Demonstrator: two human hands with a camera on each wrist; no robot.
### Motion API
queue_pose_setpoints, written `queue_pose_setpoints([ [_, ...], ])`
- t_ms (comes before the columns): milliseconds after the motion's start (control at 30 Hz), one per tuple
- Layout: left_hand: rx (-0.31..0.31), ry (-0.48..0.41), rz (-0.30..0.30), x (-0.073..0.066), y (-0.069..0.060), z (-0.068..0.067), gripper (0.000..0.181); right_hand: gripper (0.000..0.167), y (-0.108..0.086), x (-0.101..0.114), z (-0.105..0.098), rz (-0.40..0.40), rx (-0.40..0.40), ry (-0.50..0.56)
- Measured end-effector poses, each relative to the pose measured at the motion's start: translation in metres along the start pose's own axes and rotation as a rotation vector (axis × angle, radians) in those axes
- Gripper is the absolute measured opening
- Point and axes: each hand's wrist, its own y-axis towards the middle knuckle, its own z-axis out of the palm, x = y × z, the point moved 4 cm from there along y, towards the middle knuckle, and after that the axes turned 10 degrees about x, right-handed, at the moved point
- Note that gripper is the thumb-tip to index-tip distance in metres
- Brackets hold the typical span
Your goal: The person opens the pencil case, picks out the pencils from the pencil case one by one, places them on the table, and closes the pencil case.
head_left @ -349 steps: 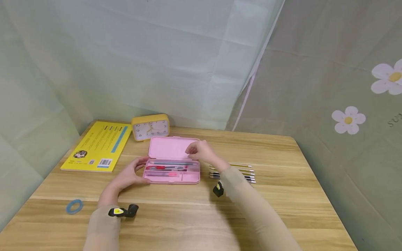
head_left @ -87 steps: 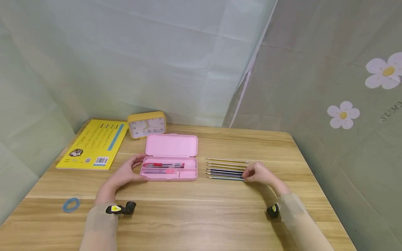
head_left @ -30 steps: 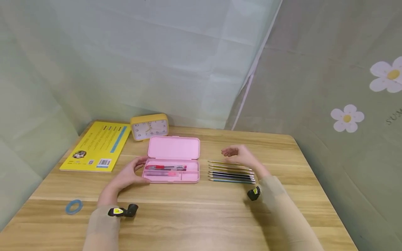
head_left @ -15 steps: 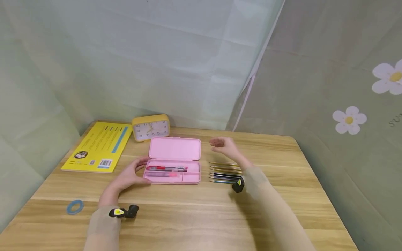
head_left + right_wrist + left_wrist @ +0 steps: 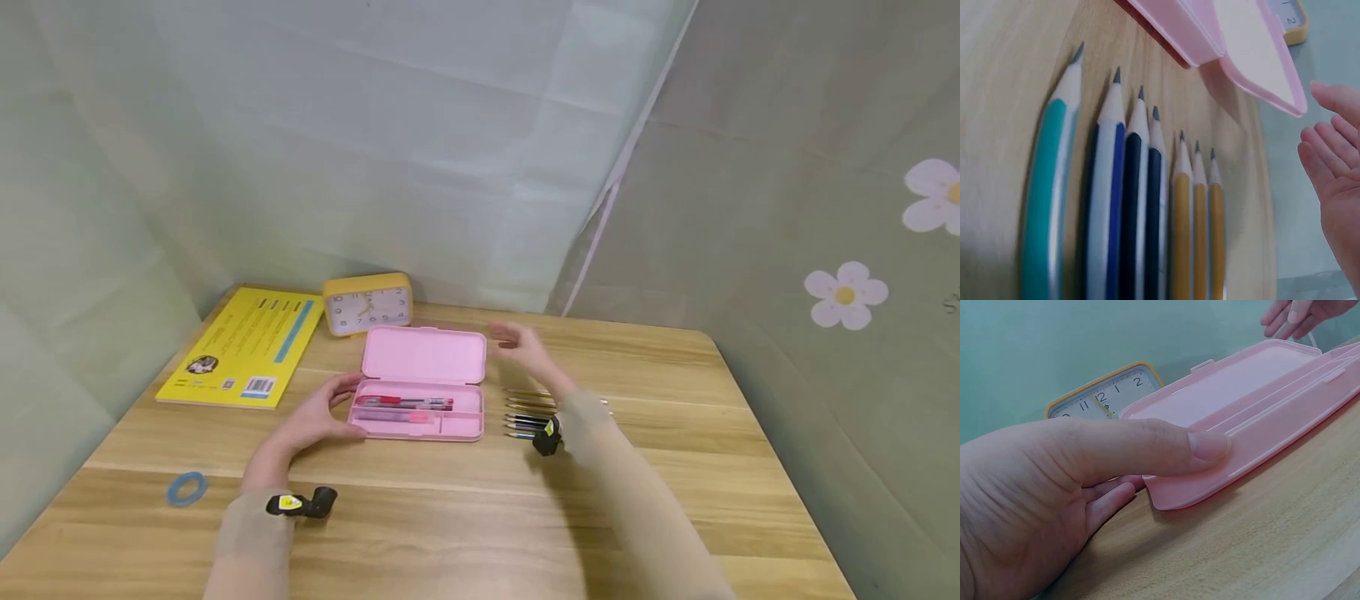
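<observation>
A pink pencil case point(image 5: 461, 427) lies with its lid point(image 5: 424, 354) raised and leaning back. Its tray holds a few pens point(image 5: 405, 402) in the rear compartment and a pink-tipped pen point(image 5: 393, 416) in front. My left hand point(image 5: 311, 421) grips the case's left end, thumb point(image 5: 1210, 447) on the front corner and fingers behind. My right hand point(image 5: 525, 348), holding nothing, hovers beside the lid's right edge with fingers loosely extended; the right wrist view shows a gap to the lid. Below it several sharpened pencils point(image 5: 1104, 212) lie in a parallel row, partly hidden by the sleeve in the head view.
A yellow alarm clock point(image 5: 367, 304) stands behind the case. To its left lies a yellow book point(image 5: 243, 346). A blue ring point(image 5: 186, 489) sits at the table's left front. Fabric walls point(image 5: 450, 167) close off the wooden table point(image 5: 450, 533) at the back and sides.
The right hand, earlier laying a teal pencil at the near end of the row, has moved left and back to the lid's right edge. The left hand has stayed on the case.
</observation>
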Motion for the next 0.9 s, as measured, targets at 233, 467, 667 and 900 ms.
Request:
queue_pose_setpoints([
  [233,0.003,0.000,0.000,-0.001,0.000,0.000,0.100,0.057,0.002,-0.005,0.010,0.072,0.017,0.034],
  [467,-0.003,-0.003,-0.006,-0.002,0.000,0.001,0.100,0.054,0.000,-0.007,0.016,0.088,0.026,0.038],
  [667,-0.004,-0.001,-0.003,-0.001,0.000,0.001,0.101,0.053,-0.001,-0.004,0.016,0.072,0.014,0.024],
  [900,-0.010,0.008,0.004,0.001,0.002,0.001,0.101,0.049,-0.003,0.004,0.014,0.041,-0.027,0.017],
])
